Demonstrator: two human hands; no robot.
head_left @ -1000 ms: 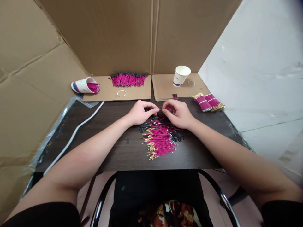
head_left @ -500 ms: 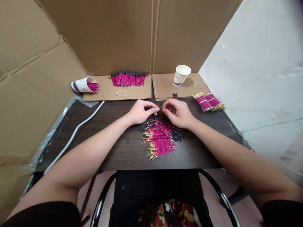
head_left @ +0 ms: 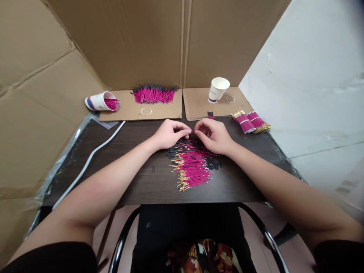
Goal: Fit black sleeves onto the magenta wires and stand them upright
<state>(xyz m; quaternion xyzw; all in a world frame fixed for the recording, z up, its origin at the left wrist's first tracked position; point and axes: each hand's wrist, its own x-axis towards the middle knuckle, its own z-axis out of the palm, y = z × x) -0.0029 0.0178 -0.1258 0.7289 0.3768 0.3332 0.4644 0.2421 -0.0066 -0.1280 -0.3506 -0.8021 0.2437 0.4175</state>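
1. Left hand (head_left: pixel 167 134) and right hand (head_left: pixel 214 135) pinched shut on one pink wire (head_left: pixel 196 131), held between the fingertips just above the table (head_left: pixel 136 178).
2. Step judged: fitting something small onto the wire end; too small to tell.
3. Loose wire pile (head_left: pixel 192 168) directly below.
4. Next calls for steady alignment.
5. Bundles (head_left: pixel 250 122) far right.
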